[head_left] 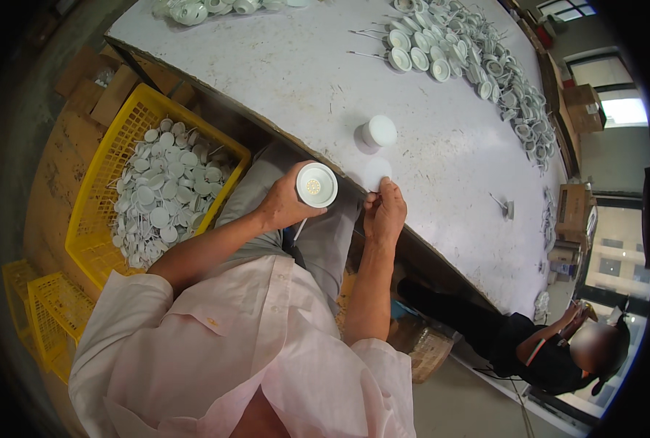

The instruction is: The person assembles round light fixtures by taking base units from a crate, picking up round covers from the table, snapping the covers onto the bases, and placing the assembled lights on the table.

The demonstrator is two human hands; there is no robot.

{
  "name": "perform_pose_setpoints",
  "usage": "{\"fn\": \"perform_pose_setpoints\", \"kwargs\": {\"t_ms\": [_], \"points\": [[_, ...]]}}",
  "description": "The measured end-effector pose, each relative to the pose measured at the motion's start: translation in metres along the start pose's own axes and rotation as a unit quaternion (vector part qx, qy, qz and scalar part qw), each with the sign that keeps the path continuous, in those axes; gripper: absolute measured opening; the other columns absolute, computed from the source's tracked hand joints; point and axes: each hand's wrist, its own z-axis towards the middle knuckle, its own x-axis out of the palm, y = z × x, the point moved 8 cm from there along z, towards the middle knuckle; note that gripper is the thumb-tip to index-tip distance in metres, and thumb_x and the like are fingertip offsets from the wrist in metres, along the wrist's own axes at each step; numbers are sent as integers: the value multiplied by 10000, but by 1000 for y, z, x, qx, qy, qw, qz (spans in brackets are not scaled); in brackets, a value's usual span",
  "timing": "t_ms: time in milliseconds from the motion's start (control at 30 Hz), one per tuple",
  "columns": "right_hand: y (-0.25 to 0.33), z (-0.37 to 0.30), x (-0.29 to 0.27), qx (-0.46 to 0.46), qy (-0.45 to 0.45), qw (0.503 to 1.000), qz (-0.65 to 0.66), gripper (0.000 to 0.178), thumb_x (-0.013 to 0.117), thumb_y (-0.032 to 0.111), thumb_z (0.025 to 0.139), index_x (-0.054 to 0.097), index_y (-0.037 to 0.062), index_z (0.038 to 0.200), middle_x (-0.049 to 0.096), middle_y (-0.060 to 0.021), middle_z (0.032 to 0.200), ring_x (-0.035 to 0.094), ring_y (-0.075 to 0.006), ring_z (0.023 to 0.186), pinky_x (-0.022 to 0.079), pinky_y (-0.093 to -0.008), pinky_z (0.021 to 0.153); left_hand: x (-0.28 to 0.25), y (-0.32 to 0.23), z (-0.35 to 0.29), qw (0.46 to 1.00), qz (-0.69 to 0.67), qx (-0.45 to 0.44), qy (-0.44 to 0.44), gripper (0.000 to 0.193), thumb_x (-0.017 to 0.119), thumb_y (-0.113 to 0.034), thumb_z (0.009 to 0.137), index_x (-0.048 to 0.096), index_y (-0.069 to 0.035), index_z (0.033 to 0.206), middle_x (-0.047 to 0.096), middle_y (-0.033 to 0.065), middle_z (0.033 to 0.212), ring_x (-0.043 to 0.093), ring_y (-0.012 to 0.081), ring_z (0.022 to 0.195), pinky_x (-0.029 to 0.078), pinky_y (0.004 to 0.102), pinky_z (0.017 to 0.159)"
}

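My left hand (282, 203) is closed around a white round LED downlight (326, 177). Its open face is turned up, showing a cluster of small yellowish LEDs inside, and a thin white lead hangs below it. At the table edge, my right hand (385, 212) pinches a thin, translucent white disc (375, 172) between thumb and fingers, a short way right of the downlight. Just beyond that disc, a short stack of similar white discs (380, 131) stands on the white table (288, 87).
A yellow plastic basket (95, 208) full of white round lamps is at my left. More lamps (478, 62) lie heaped along the table's far right side, and one lone lamp (509, 210) lies nearer. Another person (544, 350) sits at the right; cartons (574, 212) stand beyond.
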Motion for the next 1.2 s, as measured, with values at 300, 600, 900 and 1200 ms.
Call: {"fn": "perform_pose_setpoints", "kwargs": {"t_ms": [300, 600, 900, 1200], "points": [[-27, -25, 21, 27, 83, 991, -99, 136, 563, 125, 899, 600, -4, 917, 577, -27, 692, 507, -73, 540, 406, -196, 468, -1, -1, 8, 1000, 16, -16, 20, 767, 796, -78, 616, 403, -61, 1274, 570, 90, 1161, 538, 203, 1099, 436, 319, 933], [-36, -33, 33, -11, 66, 977, -202, 162, 660, 114, 835, 583, -1, 920, 594, -16, 723, 521, -50, 570, 417, -185, 485, 9, -8, 5, 995, -35, 10, 97, 760, 755, -190, 676, 361, -47, 1310, 548, 133, 1168, 537, 227, 1078, 436, 330, 919], [-44, -36, 37, 1, 81, 983, -166, 194, 688, 95, 809, 550, 15, 921, 584, -10, 706, 506, -40, 549, 413, -172, 473, 9, 11, 6, 996, -52, 10, 70, 413, 499, -220, 928, 390, -59, 1292, 572, 140, 1108, 574, 203, 996, 480, 315, 838], [-57, -34, 26, 39, 92, 988, -120, 192, 688, 97, 806, 500, 74, 834, 552, 4, 652, 487, -39, 508, 392, -166, 444, 19, 14, 3, 996, -52, -6, 76, 370, 488, -128, 907, 418, -51, 1263, 587, 124, 1062, 566, 180, 975, 469, 306, 837]]}}
